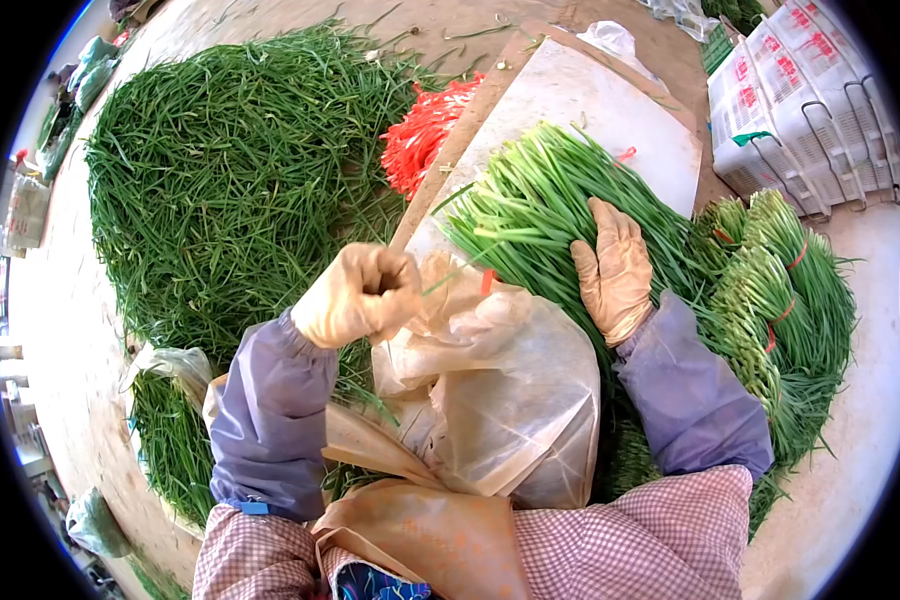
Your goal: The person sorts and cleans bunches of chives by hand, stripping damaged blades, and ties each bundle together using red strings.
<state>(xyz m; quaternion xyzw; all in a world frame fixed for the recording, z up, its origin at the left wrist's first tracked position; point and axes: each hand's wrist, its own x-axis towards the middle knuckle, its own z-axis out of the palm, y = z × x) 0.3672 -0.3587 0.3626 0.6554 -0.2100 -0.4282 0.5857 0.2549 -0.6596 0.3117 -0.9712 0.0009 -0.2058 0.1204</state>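
Observation:
My left hand (362, 297), in a tan glove, is raised left of the white board (560, 95), its fingers curled together around the end of a thin green stalk. My right hand (614, 272), gloved too, lies with fingers extended on a bunch of long green stalks (540, 200) on the board. A red tie (626, 155) shows at the bunch's upper edge. Another red strip (488, 281) hangs by its lower edge, above a translucent plastic sheet (510, 380) over my lap.
A large heap of loose green stalks (220, 190) covers the floor at left. Red ties (430, 135) are piled beside the board. Tied bunches (795, 290) lie at right, below stacked white crates (805, 110). Clear plastic (620, 45) sits behind the board.

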